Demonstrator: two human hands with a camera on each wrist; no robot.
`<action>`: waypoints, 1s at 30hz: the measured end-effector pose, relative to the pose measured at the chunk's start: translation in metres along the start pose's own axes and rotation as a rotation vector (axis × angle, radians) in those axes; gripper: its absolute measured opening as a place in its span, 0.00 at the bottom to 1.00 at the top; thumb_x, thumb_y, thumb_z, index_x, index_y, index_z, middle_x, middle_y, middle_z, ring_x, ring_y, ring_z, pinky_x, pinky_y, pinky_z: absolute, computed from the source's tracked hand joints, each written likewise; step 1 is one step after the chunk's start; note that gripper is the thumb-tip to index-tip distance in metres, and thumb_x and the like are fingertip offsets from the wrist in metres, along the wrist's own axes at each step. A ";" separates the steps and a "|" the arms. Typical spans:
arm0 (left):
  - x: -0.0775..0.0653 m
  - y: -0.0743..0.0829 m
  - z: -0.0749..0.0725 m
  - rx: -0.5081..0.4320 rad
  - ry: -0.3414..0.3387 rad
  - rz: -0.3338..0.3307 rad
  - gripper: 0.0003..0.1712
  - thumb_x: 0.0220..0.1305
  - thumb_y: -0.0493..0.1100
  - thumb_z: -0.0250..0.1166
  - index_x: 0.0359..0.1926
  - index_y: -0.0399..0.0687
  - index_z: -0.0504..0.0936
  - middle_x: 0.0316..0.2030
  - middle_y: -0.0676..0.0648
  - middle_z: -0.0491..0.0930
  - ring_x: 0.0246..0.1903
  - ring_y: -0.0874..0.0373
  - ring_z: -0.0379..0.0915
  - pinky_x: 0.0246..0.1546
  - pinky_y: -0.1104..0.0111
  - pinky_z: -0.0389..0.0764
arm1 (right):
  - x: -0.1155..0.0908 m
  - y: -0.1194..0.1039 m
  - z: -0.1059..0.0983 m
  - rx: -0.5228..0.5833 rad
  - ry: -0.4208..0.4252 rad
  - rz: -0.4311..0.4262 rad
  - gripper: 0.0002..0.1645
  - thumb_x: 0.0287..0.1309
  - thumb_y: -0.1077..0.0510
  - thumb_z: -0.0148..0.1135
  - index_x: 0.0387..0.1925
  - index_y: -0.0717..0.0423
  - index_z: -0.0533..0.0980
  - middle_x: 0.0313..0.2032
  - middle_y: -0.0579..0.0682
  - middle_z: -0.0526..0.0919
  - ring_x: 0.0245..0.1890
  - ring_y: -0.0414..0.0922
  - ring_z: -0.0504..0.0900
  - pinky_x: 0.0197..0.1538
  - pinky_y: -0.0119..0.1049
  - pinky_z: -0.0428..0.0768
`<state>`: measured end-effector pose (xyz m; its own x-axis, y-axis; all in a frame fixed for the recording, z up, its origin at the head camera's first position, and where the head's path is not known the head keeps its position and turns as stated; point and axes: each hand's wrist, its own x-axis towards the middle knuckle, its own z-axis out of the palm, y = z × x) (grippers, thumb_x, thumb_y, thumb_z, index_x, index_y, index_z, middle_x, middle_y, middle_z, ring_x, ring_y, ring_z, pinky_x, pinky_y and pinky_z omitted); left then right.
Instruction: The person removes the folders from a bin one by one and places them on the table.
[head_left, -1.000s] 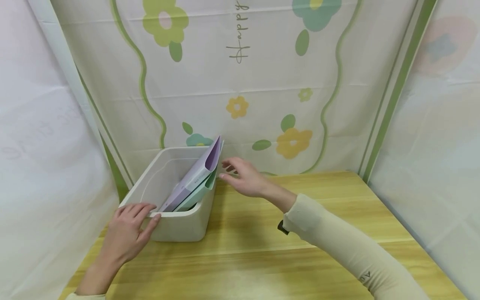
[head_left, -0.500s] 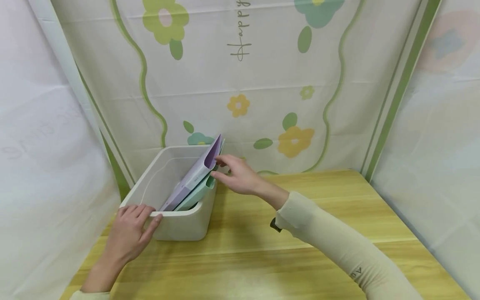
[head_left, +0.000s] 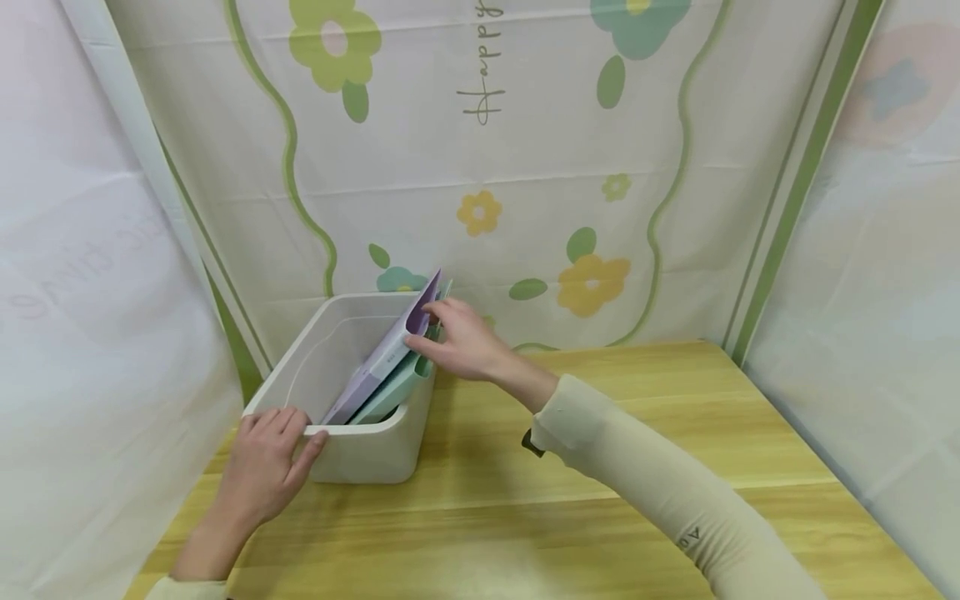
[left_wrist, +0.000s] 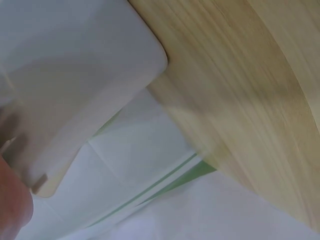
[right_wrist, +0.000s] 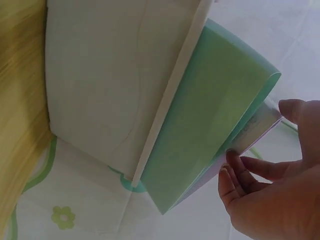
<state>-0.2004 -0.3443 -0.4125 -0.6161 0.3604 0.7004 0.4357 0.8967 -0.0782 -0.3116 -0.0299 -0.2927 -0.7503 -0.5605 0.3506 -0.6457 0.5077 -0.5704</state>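
A white plastic bin (head_left: 363, 460) stands at the left of the table. My left hand (head_left: 262, 467) grips its near rim, fingers over the edge and thumb outside. Inside lean a purple file folder (head_left: 367, 377) and a mint green file folder (head_left: 388, 395), both tilted with their tops above the right rim. My right hand (head_left: 467, 343) pinches the upper end of the purple folder, thumb on its spine and fingers by its open side. In the right wrist view, the green folder (right_wrist: 210, 110) lies between the bin wall and the purple folder (right_wrist: 257, 131).
The wood-grain table (head_left: 570, 517) extends to the right of the bin. A white cloth with printed flowers (head_left: 480, 150) hangs behind, close to the bin's far end. White side cloths (head_left: 82, 350) border the table.
My right hand has moved left from beside the folders to the purple folder and taken hold of its upper end. My left hand has stayed on the bin's rim.
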 end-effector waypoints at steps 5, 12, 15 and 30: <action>-0.003 0.000 0.003 0.001 0.011 -0.007 0.26 0.78 0.62 0.47 0.30 0.48 0.69 0.26 0.51 0.67 0.31 0.46 0.71 0.39 0.52 0.64 | 0.008 -0.011 0.003 0.027 0.023 0.029 0.32 0.68 0.42 0.62 0.61 0.62 0.74 0.54 0.55 0.81 0.58 0.51 0.79 0.61 0.42 0.75; -0.003 -0.003 0.005 -0.003 0.019 -0.021 0.25 0.76 0.61 0.49 0.30 0.48 0.69 0.25 0.51 0.67 0.30 0.47 0.69 0.39 0.53 0.64 | 0.016 -0.027 0.006 0.155 0.059 0.118 0.22 0.65 0.46 0.66 0.51 0.57 0.77 0.45 0.50 0.85 0.48 0.43 0.85 0.51 0.32 0.79; -0.002 -0.003 0.006 -0.009 0.031 -0.019 0.26 0.77 0.62 0.48 0.30 0.48 0.68 0.25 0.51 0.67 0.29 0.48 0.68 0.39 0.53 0.64 | 0.018 -0.036 0.007 0.254 0.056 0.166 0.17 0.65 0.49 0.66 0.48 0.56 0.80 0.42 0.49 0.84 0.42 0.40 0.83 0.44 0.29 0.78; -0.005 -0.005 0.008 -0.022 0.076 -0.033 0.29 0.78 0.65 0.46 0.28 0.48 0.68 0.25 0.52 0.65 0.27 0.50 0.65 0.36 0.54 0.62 | 0.025 -0.074 0.045 0.979 0.166 0.397 0.20 0.62 0.64 0.68 0.49 0.61 0.68 0.45 0.49 0.71 0.49 0.43 0.71 0.60 0.41 0.70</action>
<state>-0.2046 -0.3488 -0.4217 -0.5789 0.3091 0.7545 0.4310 0.9015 -0.0386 -0.2760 -0.1109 -0.2749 -0.9394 -0.3370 0.0633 -0.0115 -0.1534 -0.9881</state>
